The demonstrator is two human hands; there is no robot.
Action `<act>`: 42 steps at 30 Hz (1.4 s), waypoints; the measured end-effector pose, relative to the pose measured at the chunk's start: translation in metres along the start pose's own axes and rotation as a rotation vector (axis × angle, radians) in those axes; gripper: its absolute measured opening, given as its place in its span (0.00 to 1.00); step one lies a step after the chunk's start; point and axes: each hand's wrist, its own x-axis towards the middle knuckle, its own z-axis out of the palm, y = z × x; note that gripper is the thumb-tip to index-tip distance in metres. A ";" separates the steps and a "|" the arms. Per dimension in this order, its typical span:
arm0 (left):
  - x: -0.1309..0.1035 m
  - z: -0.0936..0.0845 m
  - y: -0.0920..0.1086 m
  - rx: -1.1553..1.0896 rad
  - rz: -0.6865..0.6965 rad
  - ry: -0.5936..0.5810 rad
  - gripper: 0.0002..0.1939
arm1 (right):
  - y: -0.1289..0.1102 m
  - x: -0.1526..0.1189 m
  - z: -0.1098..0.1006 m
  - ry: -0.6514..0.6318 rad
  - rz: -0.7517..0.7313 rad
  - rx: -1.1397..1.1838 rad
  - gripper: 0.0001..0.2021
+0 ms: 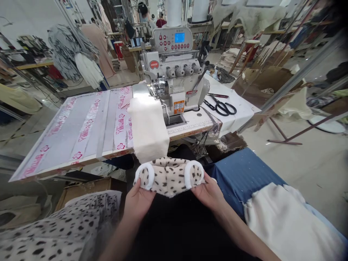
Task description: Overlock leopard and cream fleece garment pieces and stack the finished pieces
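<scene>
The left hand (140, 198) grips one end of a cream, dark-spotted, plush fabric piece (170, 177), and the right hand (208, 190) grips the other; it spans the space between them, with two rounded ear shapes edged in fluffy white trim. Just beyond it, a smooth cream cloth strip (149, 127) hangs over the edge of the film-covered surface (94, 119), in front of a glossy white sewing machine (176, 78). Black-handled metal scissors (223, 109) lie right of the machine. Nearer, soft white cloth (288, 217) rests on creased blue fabric (241, 170).
</scene>
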 end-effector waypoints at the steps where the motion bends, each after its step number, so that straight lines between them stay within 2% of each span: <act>1: 0.000 -0.001 -0.001 0.001 0.002 0.014 0.25 | 0.000 -0.001 -0.001 -0.014 -0.002 -0.018 0.16; 6: -0.001 0.002 -0.005 0.013 0.006 0.065 0.23 | 0.001 -0.005 -0.007 -0.028 0.005 -0.050 0.16; 14: -0.003 0.009 -0.009 0.097 -0.018 0.157 0.29 | -0.001 -0.005 -0.011 0.102 0.052 0.072 0.17; 17: -0.003 0.011 -0.010 0.114 -0.010 0.176 0.31 | -0.001 -0.005 -0.012 0.080 0.030 0.026 0.18; 23: -0.002 0.016 -0.010 0.081 -0.027 0.093 0.32 | 0.000 -0.006 -0.013 0.044 0.010 -0.015 0.19; 30: -0.003 0.008 -0.008 -0.007 -0.029 0.020 0.31 | 0.001 -0.008 -0.015 -0.077 -0.001 -0.047 0.22; 37: -0.003 0.005 -0.007 -0.012 -0.013 0.011 0.28 | 0.001 -0.012 -0.012 -0.151 0.002 -0.051 0.23; 42: -0.004 0.002 -0.006 0.019 0.004 0.095 0.25 | 0.002 -0.010 -0.015 -0.133 -0.005 -0.111 0.23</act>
